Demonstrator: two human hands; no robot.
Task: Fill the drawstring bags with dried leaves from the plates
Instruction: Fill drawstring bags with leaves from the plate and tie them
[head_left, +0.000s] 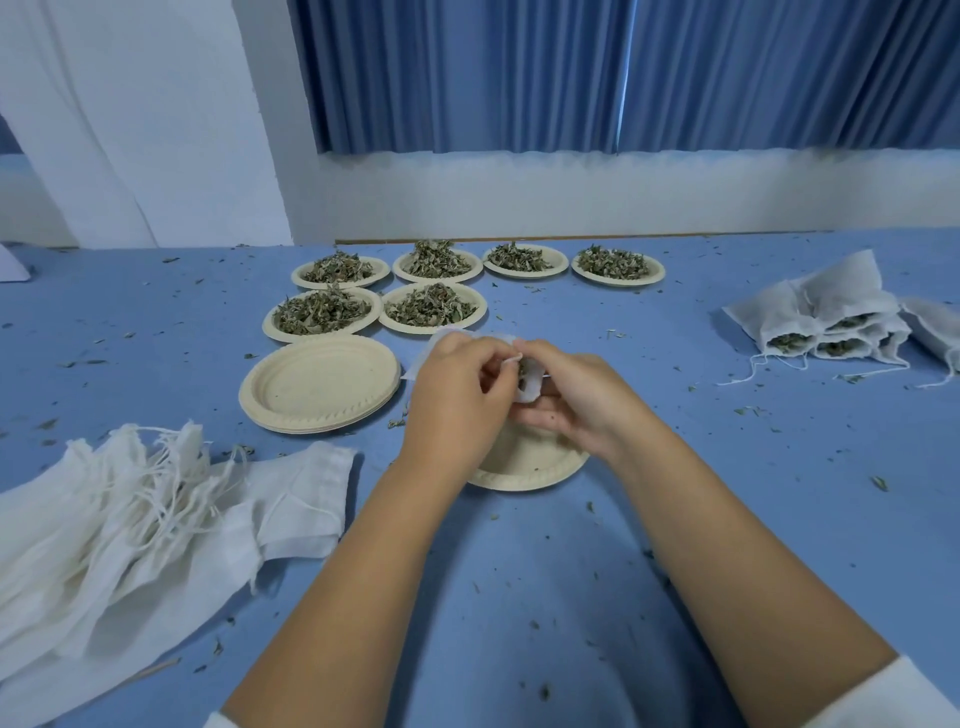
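So, the left hand (457, 384) has its fingers curled in a pinch on the rim of a small white drawstring bag (529, 387). The right hand (576, 402) is curled round the other side of the mouth, cupping it from below. Dark leaf shows inside the opening, so I'd say this one is at the stuffing-in-the-last-bits stage, with the string not pulled yet as far as I can tell. Both hands hover right over a paper plate (524, 470) near the front of the bench (571, 597), and the part of it I can see looks bare. Just left of that is a stack of empty plates (319, 384). Beyond, six heaped plates (431, 309) sit in two rows, untouched by the look of it. Off to the right lies a small pile of filled bags (826, 332), mouths showing green, strings trailing. At the left there's a big heap of empty bags (130, 519). Crumbs of leaf all over the blue top. My guess: roughly halfway at best, six plates and plenty of bags to go
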